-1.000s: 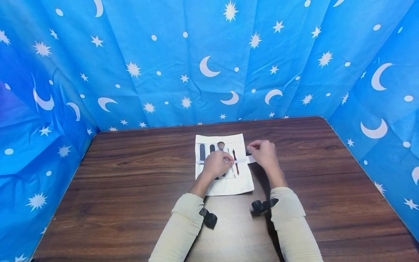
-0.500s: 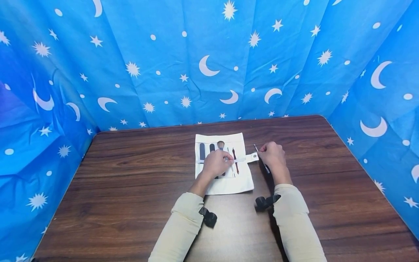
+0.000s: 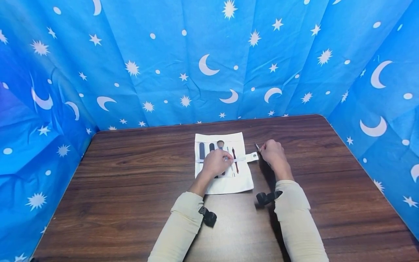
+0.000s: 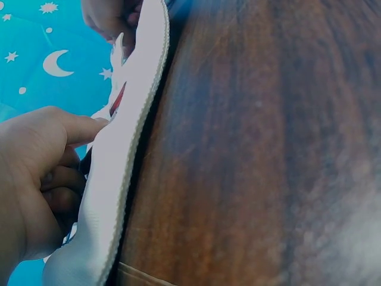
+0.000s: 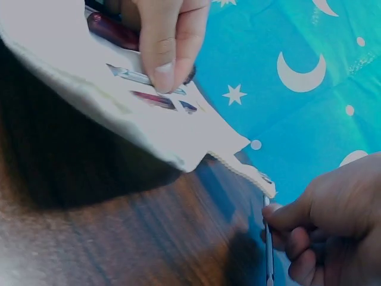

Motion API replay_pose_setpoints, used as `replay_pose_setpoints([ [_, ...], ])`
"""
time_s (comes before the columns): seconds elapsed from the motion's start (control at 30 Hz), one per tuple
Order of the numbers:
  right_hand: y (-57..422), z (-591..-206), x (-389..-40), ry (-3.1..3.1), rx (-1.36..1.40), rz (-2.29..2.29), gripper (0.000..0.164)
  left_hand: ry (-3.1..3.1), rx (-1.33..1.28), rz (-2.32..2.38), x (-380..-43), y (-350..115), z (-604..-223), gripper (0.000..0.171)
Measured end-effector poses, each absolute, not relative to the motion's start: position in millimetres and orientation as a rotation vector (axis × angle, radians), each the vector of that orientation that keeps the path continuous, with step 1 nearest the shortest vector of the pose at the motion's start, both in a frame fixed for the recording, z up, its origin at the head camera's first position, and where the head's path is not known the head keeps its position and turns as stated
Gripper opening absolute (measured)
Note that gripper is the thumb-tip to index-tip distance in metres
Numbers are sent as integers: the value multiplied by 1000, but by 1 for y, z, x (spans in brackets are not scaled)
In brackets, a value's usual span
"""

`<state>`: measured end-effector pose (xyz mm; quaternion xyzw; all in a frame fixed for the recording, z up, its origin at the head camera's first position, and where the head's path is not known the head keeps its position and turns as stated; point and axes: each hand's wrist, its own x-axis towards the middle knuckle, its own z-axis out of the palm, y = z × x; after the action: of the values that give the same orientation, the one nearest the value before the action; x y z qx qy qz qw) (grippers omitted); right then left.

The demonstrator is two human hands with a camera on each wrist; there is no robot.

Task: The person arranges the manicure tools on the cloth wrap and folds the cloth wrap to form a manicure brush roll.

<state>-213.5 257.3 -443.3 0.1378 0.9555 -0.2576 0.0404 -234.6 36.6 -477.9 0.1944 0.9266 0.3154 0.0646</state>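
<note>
A white cloth tool roll (image 3: 229, 186) lies unfolded on the table, with slim tools under a white elastic band (image 5: 180, 107). My left hand (image 3: 215, 163) reaches over it and pinches the band between thumb and finger, beside a silver double-ended tool (image 5: 136, 76). Next to that sits a dark red tool (image 3: 235, 160). Further left are a brush (image 3: 220, 144), a black file (image 3: 212, 147) and a grey file (image 3: 202, 151), partly covered by the hand. Off the roll's right side, my right hand (image 3: 274, 153) pinches a thin metal tool (image 5: 269, 250) near the snap tab (image 3: 252, 157).
The brown wooden table (image 3: 131, 174) extends on all sides of the roll. A blue curtain (image 3: 170, 54) with stars and moons stands behind and at both sides. Black cameras are strapped to both wrists.
My right hand has moved right, away from the snap tab, bringing the thin metal tool into view. It has turned slightly since. My left hand stays where it was.
</note>
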Motion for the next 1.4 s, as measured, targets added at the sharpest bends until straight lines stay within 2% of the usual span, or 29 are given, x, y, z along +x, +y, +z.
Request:
replay_pose_setpoints([
  [0.13,258,-441,-218,2967,398,-879,20,2798,582,953,-234,37,-477,14],
  [0.37,254,-430,-229,2981,276,-1048,26,2793,577,952,-233,37,-476,15],
  [0.67,231,-426,-248,2943,348,-1318,24,2803,580,946,-234,36,-476,14],
  [1.07,210,-446,-262,2892,537,-1387,21,2798,587,938,-234,36,-475,14],
  [1.4,206,-451,-266,2812,493,-1080,25,2795,588,934,-236,36,-475,13],
])
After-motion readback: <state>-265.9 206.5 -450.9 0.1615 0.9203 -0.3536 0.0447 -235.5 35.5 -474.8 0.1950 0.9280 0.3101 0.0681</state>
